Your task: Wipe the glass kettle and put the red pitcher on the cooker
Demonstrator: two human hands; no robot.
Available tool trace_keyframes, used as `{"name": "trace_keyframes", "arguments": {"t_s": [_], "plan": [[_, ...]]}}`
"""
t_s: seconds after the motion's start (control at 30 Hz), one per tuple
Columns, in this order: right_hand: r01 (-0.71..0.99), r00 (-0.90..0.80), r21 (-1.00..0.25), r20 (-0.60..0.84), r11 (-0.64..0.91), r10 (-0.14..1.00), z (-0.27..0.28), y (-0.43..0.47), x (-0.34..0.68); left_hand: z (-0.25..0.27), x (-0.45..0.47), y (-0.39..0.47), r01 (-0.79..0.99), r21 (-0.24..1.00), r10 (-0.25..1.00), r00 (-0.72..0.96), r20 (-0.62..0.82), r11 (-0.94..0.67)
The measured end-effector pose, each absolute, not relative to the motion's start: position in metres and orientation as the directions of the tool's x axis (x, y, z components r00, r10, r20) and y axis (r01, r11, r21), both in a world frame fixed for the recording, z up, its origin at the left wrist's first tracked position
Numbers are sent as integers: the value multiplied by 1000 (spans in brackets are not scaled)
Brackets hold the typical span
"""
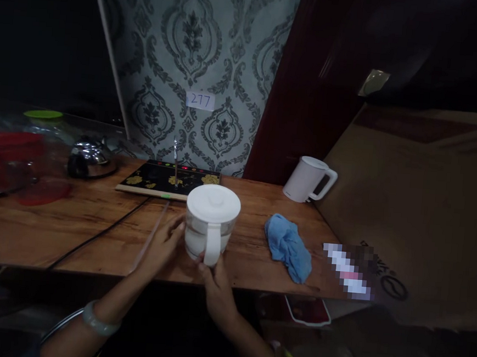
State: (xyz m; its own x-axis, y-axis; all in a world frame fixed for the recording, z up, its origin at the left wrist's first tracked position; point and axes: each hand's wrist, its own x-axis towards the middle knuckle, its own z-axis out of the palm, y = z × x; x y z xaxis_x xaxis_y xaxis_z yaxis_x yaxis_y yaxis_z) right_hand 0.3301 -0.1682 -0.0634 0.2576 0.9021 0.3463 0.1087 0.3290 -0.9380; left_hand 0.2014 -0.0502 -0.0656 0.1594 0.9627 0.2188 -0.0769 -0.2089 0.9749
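A glass kettle (194,240) with a white lid and a white handle is in front of me near the table's front edge, its handle turned towards me. Clear liquid seems to stand in its lower part. My left hand (168,239) grips the kettle's left side, with some fingertips hidden behind the glass. Just below the handle, my right hand (217,282) closes on the kettle's lower part, its thumb at the handle's lower end. A crumpled blue cloth (286,247) lies to the right of the kettle.
Behind the kettle is a black flower-patterned induction cooker (160,177), its cable running forward left. A white electric kettle (304,179) stands back right beside a large cardboard box (417,214). At left are a shiny metal kettle (92,159) and a red-lidded clear jug (42,177).
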Motion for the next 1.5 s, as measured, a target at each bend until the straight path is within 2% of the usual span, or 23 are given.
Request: {"name": "trace_keyframes", "arguments": {"t_s": [0.13,0.2,0.23,0.3,0.4,0.5,0.6,0.67,0.73,0.77,0.83,0.9,0.93,1.03,1.13,1.23,1.3,1.4,1.5], "plan": [[255,1,-908,345,333,939,-54,-167,350,-48,192,-76,111,932,938,70,340,-346],[390,-55,-868,311,308,949,-53,-164,380,-36,188,-89,198,900,922,88,377,-387],[483,18,-825,344,293,939,-53,-161,399,-30,187,-95,220,892,918,131,375,-395],[679,225,-701,480,216,848,-55,-154,443,-21,188,-104,228,890,910,233,343,-394],[887,339,-457,558,-60,758,-58,-147,506,-14,198,-114,201,904,901,305,309,-378],[879,469,-303,408,-368,783,-63,-143,544,-13,214,-120,149,922,885,369,284,-358],[850,516,-251,220,-463,828,-73,-138,556,-13,223,-124,120,934,863,435,255,-336],[873,473,-245,213,-421,855,-83,-136,559,-13,224,-125,117,934,854,455,251,-337],[890,429,-297,283,-347,858,-90,-133,561,-12,222,-125,116,932,846,470,253,-344],[878,425,-370,317,-302,848,-92,-132,560,-12,220,-125,118,931,842,478,252,-345],[772,475,-608,355,-187,805,-90,-128,555,-13,218,-125,123,933,841,485,241,-338],[535,557,-845,339,-15,758,-80,-123,538,-14,218,-125,125,941,844,491,217,-314],[391,594,-916,322,84,737,-73,-120,525,-15,219,-125,121,947,845,495,203,-299],[69,602,-955,272,290,751,-49,-113,471,-18,222,-127,104,956,849,494,190,-275],[-37,562,-928,287,370,776,-38,-109,417,-20,223,-127,93,954,849,487,206,-285],[131,641,-922,358,363,679,-53,-114,388,-21,222,-126,73,960,840,505,198,-270],[308,608,-886,463,347,644,-70,-123,384,-21,220,-124,57,964,831,521,193,-260],[576,417,-737,637,355,648,-88,-144,389,-23,220,-123,62,961,838,507,202,-269],[753,144,-556,660,351,738,-90,-164,397,-24,223,-124,91,950,864,448,230,-300]]}}
